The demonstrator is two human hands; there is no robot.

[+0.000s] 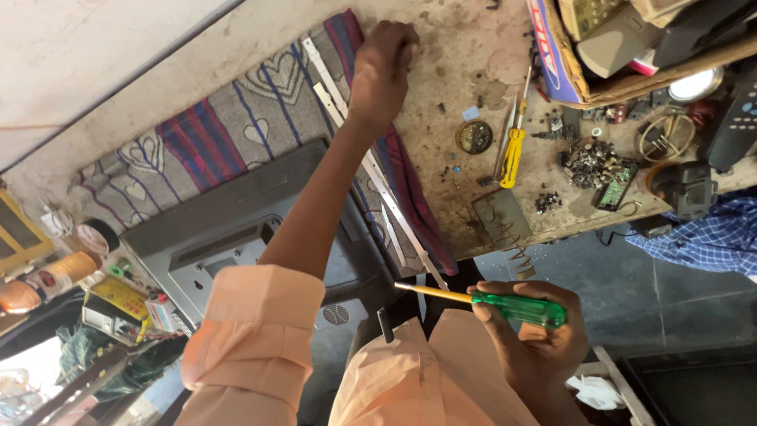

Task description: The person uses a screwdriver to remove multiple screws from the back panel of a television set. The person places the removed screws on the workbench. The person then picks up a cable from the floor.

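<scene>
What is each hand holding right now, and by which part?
The right hand holds a screwdriver by its green handle, shaft pointing left. The left hand holds nothing; its fingers press on the workbench beside the striped cloth.

Left hand (384, 57) out over the far part of the table (457, 47), resting at the far end of the cloth (213, 134). Long strips (371, 162) across that cloth, running from beside the hand back toward the near edge. Flat panel (236, 229) on the cloth, left of the strips, under the forearm. Right hand (536, 335) close to the body, grip closed round a screwdriver (505, 306), shaft pointing left. Second screwdriver (512, 150) lying right of the cloth, round disc (474, 136) just beside it. Cardboard box (568, 71) farther right; heap of small parts (590, 163) near it, perhaps screws.
</scene>
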